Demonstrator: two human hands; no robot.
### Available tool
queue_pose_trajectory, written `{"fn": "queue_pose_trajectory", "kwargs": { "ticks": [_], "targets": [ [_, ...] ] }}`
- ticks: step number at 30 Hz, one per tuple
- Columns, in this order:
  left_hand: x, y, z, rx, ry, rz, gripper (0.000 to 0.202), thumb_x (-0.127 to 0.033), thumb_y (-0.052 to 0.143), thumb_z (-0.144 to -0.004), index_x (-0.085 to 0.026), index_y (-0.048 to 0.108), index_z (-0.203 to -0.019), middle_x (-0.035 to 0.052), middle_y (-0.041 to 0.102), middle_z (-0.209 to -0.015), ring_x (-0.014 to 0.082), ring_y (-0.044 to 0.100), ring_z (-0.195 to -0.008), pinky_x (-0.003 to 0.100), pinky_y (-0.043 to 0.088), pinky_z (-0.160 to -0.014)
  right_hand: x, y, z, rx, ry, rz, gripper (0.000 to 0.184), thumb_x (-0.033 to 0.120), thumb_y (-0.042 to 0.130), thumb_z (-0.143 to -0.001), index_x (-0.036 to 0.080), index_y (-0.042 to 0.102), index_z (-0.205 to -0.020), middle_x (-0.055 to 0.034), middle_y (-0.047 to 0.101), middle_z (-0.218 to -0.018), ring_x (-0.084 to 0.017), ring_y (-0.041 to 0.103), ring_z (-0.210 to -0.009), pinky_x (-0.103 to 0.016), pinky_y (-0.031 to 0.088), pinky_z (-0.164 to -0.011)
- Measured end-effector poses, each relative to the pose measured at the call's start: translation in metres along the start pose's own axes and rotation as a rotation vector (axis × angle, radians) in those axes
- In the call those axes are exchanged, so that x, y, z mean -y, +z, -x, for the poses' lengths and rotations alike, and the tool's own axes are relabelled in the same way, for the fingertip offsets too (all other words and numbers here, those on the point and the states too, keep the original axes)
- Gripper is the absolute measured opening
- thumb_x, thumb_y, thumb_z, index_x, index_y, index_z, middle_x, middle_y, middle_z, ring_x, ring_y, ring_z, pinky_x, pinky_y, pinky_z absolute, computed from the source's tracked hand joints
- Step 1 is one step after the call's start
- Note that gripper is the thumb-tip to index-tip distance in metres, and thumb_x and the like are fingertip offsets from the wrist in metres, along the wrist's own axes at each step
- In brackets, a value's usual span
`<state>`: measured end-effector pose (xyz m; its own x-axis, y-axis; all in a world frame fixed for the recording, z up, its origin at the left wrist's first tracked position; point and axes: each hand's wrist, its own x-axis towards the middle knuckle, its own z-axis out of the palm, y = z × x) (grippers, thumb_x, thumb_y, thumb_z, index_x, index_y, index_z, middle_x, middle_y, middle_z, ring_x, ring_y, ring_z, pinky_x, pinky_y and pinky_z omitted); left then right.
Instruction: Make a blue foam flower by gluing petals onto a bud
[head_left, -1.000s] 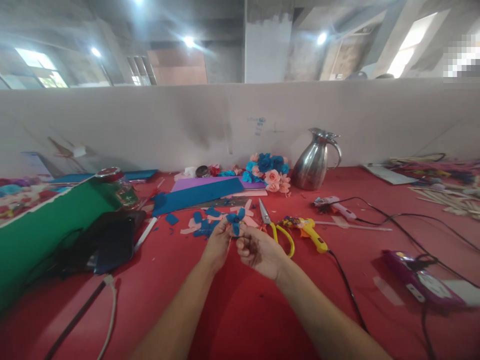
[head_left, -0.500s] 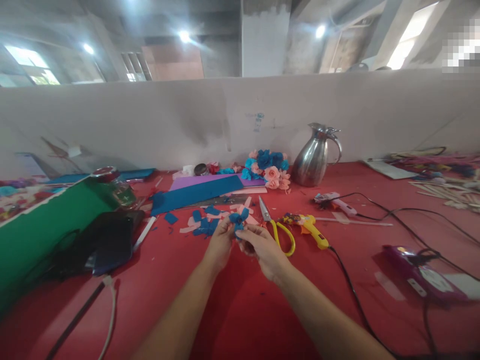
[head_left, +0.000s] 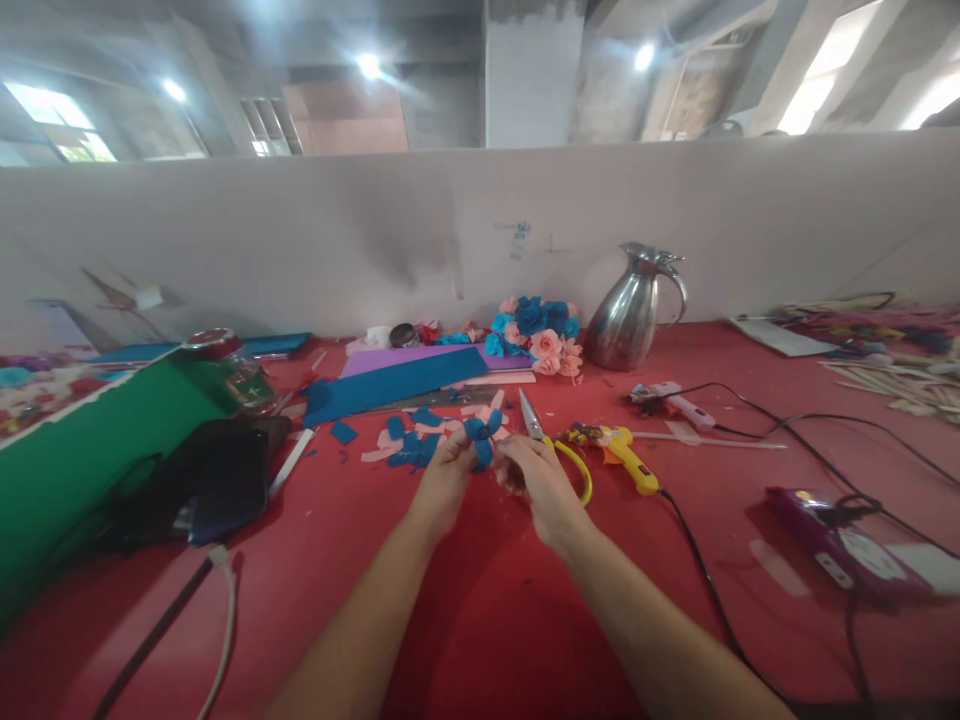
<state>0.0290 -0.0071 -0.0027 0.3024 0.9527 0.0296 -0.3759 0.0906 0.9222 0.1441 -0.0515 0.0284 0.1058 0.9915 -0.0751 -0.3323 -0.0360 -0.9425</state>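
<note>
The left hand (head_left: 444, 485) has its thumb and fingertips pinched together on a small blue flower-shaped piece of paper-like petals (head_left: 481, 432). The piece stands at the left fingertips, its petals spreading above them and to their right, with one petal hanging into the gap between the two hands. The fingers of the right hand (head_left: 544, 485) are curled in a narrow bunch just right of the lower petal; whether they touch it or grip anything cannot be determined.

Just beyond and left of the left fingertips lie loose blue paper-like scraps (head_left: 411, 450), mixed with pale pink paper-like strips (head_left: 377, 454). Farther beyond the fingers lies a long flat dark-blue sheet (head_left: 397, 386). Scissors with metal blades and yellow looped handles (head_left: 530, 416) lie just beyond the right fingers, the handles partly hidden behind that hand. Near the right hand, on its right, is a yellow glue gun with a black cord (head_left: 628, 464). Well beyond the right fingers are a bunch of blue and pink paper-like roses (head_left: 546, 346) and, farther right, an upright shiny metal pitcher (head_left: 626, 322).
</note>
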Motion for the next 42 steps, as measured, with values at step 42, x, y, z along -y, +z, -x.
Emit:
{"fn": "queue_pose_trajectory", "kwargs": {
  "ticks": [42],
  "targets": [
    [0.000,0.004,0.006,0.026,-0.008,0.045,0.018,-0.030,0.073,-0.068,-0.017,0.062,-0.074,-0.0020,0.054,-0.066,0.0099,0.045,-0.062,0.023,0.034,-0.062,0.002,-0.019,0.004,-0.302,-0.827,0.613,0.024,0.030,0.043,-0.095,0.019,0.062,-0.085,-0.0038,0.061,-0.076,-0.016,0.057,-0.071,-0.030,0.044,-0.067]
  ]
}}
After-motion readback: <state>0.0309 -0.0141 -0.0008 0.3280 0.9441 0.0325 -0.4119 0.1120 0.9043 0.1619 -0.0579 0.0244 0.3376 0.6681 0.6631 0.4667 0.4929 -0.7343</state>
